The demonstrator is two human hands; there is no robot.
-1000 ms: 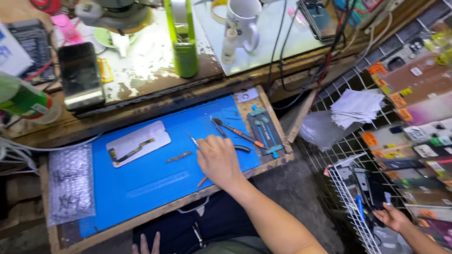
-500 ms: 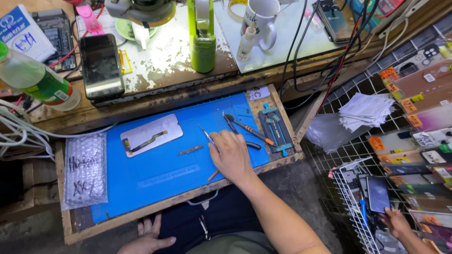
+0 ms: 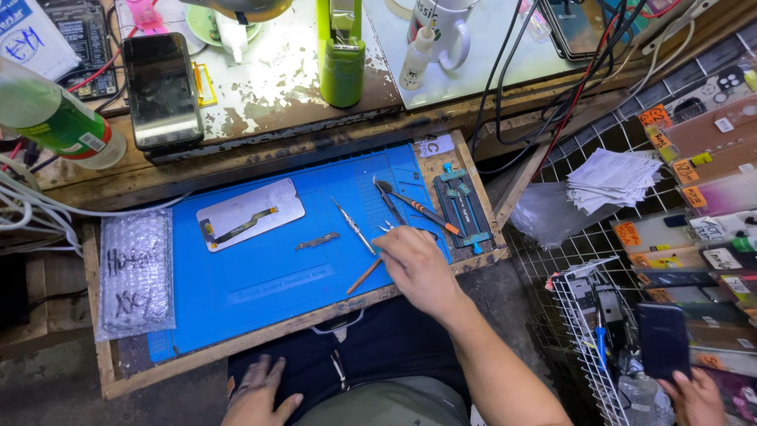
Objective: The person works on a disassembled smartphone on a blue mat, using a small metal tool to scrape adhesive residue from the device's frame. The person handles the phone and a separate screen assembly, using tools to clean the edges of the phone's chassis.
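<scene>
**Right hand holds its spot over the tools on the blue mat**

Right hand (image 3: 418, 268) lies palm down at the near right corner of the blue mat (image 3: 260, 292), fingers bent and close together over a small cluster of tools. Whether they pinch anything cannot be told, since the fingertips cover the spot. Over the last second the hand has barely shifted; it sits on the same patch of mat. What is new is the left hand (image 3: 260, 394), now in view low down, fingers spread and resting on the dark-clothed thigh.

A thin wooden stick (image 3: 364, 276) pokes out from under the right hand toward the left. Slim metal tweezers (image 3: 353, 226) lie just beyond the fingertips, slanting away. An orange-handled tool (image 3: 422, 209) with a dark tip lies beside them, apart from the hand.

Further left on the mat lie a small metal strip (image 3: 318, 241) and a silver display panel (image 3: 251, 213), face down with its flex cable showing. A blue clamp jig (image 3: 461, 209) sits on the wooden tray edge to the right, and a bubble-wrap pouch (image 3: 136, 272) to the left.

On the bench above lies a black phone (image 3: 162, 91). At the far right, another person's hand (image 3: 698, 394) holds a dark phone (image 3: 662, 339).
</scene>
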